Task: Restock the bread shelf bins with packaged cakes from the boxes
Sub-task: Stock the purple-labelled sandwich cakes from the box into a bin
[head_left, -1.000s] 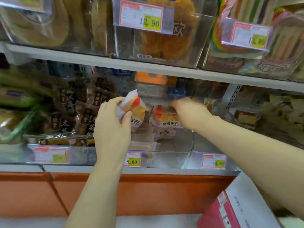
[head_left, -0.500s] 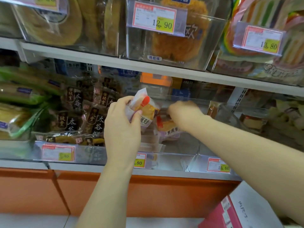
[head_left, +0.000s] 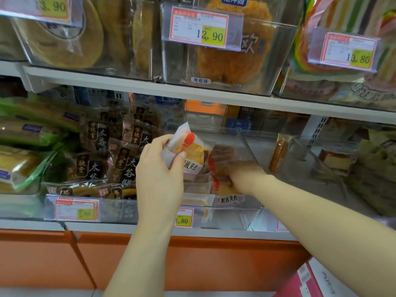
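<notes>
My left hand point(head_left: 159, 176) grips a packaged cake point(head_left: 191, 152) with a clear wrapper, red tab and yellow sponge, held upright in front of the clear plastic bin point(head_left: 246, 144) on the middle shelf. My right hand point(head_left: 246, 174) reaches down into that bin with its fingers curled on another packaged cake point(head_left: 225, 192) that lies low on the stack there. Its fingertips are hidden behind the wrapper and the bin wall.
Dark-wrapped cakes point(head_left: 120, 161) fill the bin to the left, green bread packs point(head_left: 25, 146) beyond. A nearly bare bin point(head_left: 321, 163) stands to the right. The upper shelf point(head_left: 192, 91) hangs close above. A red and white box point(head_left: 315, 279) sits at the lower right.
My right hand has pushed down into the bin with its cake. My left hand has stayed in front of the bin with its cake. The view has moved closer.
</notes>
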A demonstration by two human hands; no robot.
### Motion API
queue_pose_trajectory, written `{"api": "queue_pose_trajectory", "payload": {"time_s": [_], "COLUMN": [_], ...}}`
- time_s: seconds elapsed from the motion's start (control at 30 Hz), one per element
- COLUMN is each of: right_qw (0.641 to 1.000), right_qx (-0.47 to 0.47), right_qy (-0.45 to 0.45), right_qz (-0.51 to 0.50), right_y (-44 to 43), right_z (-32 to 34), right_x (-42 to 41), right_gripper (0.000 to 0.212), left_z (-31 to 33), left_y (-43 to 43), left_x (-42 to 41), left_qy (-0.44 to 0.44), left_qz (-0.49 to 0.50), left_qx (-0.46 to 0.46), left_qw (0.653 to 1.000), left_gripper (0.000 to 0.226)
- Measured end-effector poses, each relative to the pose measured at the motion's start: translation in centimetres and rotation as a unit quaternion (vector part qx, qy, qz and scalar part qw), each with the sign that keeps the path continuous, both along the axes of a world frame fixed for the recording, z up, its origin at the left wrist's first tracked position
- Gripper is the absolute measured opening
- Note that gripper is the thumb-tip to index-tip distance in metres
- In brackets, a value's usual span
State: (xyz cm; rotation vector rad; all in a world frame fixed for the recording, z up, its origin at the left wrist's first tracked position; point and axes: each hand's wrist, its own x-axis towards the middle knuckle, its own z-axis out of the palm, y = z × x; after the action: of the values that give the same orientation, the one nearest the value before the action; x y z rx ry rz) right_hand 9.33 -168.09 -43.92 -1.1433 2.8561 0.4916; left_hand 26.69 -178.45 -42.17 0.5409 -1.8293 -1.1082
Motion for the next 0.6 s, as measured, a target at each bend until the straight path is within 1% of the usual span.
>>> {"api": "queue_pose_trajectory", "payload": {"time_s": [0.03,0.07,0.1,0.17,0.2,0.23,0.3,0.37,0.43,0.53,0.6], "right_qw": [1.0,0.998,0.991,0.957,0.938,0.925,0.918,0.925,0.933,0.952,0.964], "right_qx": [-0.023,-0.065,-0.132,-0.279,-0.322,-0.342,-0.328,-0.309,-0.297,-0.259,-0.228], "right_qy": [0.018,0.026,0.008,-0.072,-0.111,-0.148,-0.197,-0.19,-0.168,-0.132,-0.09], "right_qz": [-0.002,0.002,0.002,0.03,0.058,0.079,0.105,0.113,0.11,0.096,0.1], "right_y": [0.6,1.3,2.1,4.1,5.0,5.8,6.5,6.5,6.5,7.1,7.3], "right_z": [0.7,1.5,2.6,4.8,5.9,6.8,7.5,7.0,6.1,5.2,5.2], "right_x": [0.1,0.1,0.3,0.7,1.0,1.2,1.8,1.8,1.7,1.0,0.5], "right_gripper": [0.025,0.028,0.035,0.055,0.065,0.073,0.078,0.072,0.06,0.048,0.045], "left_z": [0.1,0.2,0.3,0.4,0.5,0.4,0.2,-0.2,-0.9,-2.4,-3.0], "left_y": [0.1,0.1,0.2,0.6,0.9,1.2,2.0,3.0,4.1,4.7,4.2], "left_x": [0.0,0.1,0.1,-0.2,-0.4,-0.7,-1.6,-2.7,-3.7,-5.2,-5.8], "left_qy": [0.004,0.008,0.012,0.016,0.016,0.016,0.01,-0.01,-0.047,-0.143,-0.236], "left_qz": [-0.008,-0.016,-0.025,-0.047,-0.064,-0.083,-0.117,-0.15,-0.194,-0.237,-0.204], "left_qx": [0.012,0.024,0.035,0.056,0.069,0.081,0.094,0.094,0.085,0.038,-0.047], "left_qw": [1.0,1.0,0.999,0.997,0.995,0.993,0.989,0.984,0.976,0.96,0.949], "left_gripper": [0.025,0.025,0.026,0.026,0.026,0.025,0.025,0.024,0.025,0.034,0.038]}}
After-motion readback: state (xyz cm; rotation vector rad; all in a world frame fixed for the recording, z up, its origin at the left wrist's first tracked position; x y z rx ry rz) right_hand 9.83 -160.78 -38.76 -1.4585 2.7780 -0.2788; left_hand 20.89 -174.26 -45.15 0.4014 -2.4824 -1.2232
